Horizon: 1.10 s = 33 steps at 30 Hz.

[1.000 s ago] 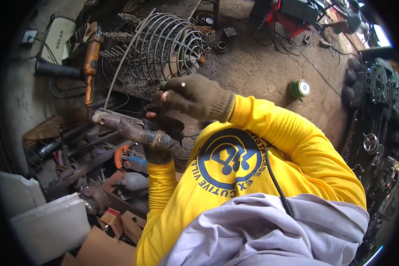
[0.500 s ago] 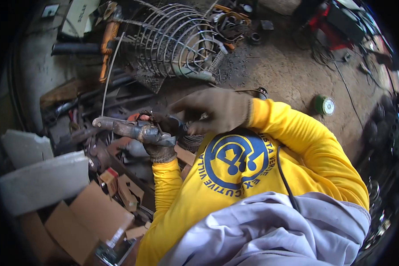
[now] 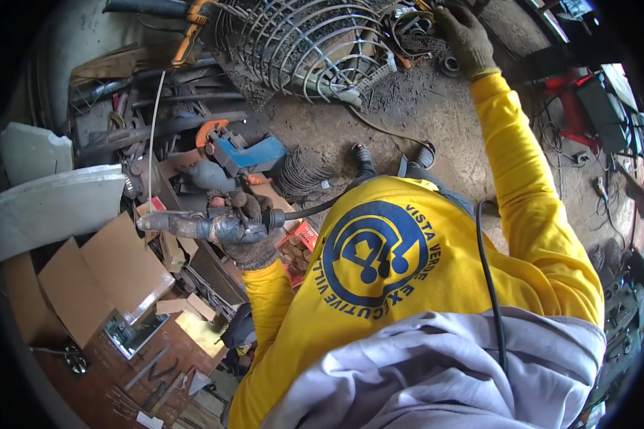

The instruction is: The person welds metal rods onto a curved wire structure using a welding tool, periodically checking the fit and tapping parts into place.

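My left hand [image 3: 249,249], in a dark knit glove, is closed round the handle of a worn grey welding electrode holder [image 3: 172,224]. A thin pale welding rod [image 3: 155,136] rises from the holder's jaw, and a black cable [image 3: 311,210] runs from its back end toward my body. Stretched far out to the upper right, my gloved right hand [image 3: 466,41] has its fingers extended beside a cluster of metal parts [image 3: 415,32]. Nothing shows in it, though its fingertips lie close to the picture's top edge. Left of that cluster lies a rounded cage of metal bars [image 3: 315,53].
A blue machine with an orange guard [image 3: 250,151] and a coil of wire [image 3: 300,171] lie beyond my left hand. Cardboard boxes [image 3: 125,261] and white curved panels [image 3: 57,207] crowd the left. A red machine [image 3: 572,107] and loose cables stand right.
My right hand has moved from beside the electrode holder out to the upper right. The view has shifted, and my left hand still grips the holder with its rod.
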### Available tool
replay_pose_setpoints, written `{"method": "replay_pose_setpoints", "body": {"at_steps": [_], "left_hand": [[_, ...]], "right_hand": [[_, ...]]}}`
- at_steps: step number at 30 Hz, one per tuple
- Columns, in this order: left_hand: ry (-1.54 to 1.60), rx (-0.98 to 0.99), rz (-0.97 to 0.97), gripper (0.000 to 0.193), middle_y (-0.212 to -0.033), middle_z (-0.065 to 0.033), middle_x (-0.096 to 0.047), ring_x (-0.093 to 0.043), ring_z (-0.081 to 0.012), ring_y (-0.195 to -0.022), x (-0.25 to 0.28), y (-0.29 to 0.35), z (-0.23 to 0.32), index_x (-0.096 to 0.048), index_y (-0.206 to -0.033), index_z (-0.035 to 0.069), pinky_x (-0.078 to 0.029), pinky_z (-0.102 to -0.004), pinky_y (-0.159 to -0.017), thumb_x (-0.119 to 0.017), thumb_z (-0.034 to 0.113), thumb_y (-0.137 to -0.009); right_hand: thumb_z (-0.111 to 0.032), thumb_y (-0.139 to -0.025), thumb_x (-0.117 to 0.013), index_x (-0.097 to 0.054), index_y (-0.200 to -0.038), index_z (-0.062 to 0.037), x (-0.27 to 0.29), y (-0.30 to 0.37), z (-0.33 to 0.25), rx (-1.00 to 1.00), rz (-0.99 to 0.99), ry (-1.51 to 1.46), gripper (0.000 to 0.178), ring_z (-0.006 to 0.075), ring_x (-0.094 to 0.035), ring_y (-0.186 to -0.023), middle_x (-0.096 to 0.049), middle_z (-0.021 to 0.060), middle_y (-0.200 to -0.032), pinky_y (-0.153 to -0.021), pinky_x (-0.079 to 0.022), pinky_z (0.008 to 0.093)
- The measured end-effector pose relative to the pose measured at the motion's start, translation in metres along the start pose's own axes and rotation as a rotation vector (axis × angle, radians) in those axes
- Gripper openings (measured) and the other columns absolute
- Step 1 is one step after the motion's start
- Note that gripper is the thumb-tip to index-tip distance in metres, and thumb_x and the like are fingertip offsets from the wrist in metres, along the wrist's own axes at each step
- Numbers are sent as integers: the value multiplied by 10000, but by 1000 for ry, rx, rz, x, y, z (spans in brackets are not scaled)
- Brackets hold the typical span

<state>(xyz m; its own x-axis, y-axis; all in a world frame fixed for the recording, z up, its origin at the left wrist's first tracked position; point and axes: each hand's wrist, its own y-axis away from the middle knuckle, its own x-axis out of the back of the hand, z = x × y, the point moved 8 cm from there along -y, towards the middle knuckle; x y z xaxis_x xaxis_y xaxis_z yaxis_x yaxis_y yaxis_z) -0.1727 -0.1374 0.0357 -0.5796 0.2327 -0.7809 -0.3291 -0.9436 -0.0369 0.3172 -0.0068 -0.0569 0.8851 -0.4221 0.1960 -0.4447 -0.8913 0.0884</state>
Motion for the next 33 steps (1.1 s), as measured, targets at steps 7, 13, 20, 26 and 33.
{"method": "replay_pose_setpoints", "body": {"at_steps": [7,13,20,26,33], "left_hand": [[119,-52,147,467,-1300,-139,-623,-627,-310,-1169,13,14,0,-561,-1312,166,-393,-537,-988,-381,503,-1043],[-96,-37,237,335,-1130,-84,-669,-643,-236,-871,27,-4,4,-606,-1223,224,-457,-485,-833,-535,462,-999],[-51,45,89,368,-1053,-67,-670,-632,-240,-810,8,-27,-7,-609,-1191,221,-443,-507,-790,-504,514,-993],[-108,22,244,321,-1005,-44,-642,-589,-220,-754,19,-26,-3,-602,-1169,230,-441,-492,-787,-508,481,-993],[-103,206,-24,316,-1020,-45,-645,-548,-191,-748,24,-72,9,-611,-1146,217,-411,-423,-765,-548,468,-965]], "right_hand": [[-346,-955,-662,-678,-1109,23,-52,52,137,-300,-2,-314,400,125,-613,-733,-685,58,-868,-692,-516,277],[-337,-966,-655,-670,-1089,5,-51,115,191,-528,-191,-232,364,127,-606,-700,-652,38,-819,-652,-522,280],[-405,-980,-638,-649,-1183,-8,-62,141,177,-588,-384,-161,446,136,-604,-775,-644,49,-918,-695,-533,285],[-446,-945,-695,-592,-1302,-9,-134,163,133,-497,-588,-303,574,160,-631,-867,-660,79,-1104,-751,-552,301],[-496,-884,-744,-531,-1395,-17,-214,186,66,-301,-713,-369,731,210,-626,-1056,-627,131,-1219,-865,-569,344]]}}
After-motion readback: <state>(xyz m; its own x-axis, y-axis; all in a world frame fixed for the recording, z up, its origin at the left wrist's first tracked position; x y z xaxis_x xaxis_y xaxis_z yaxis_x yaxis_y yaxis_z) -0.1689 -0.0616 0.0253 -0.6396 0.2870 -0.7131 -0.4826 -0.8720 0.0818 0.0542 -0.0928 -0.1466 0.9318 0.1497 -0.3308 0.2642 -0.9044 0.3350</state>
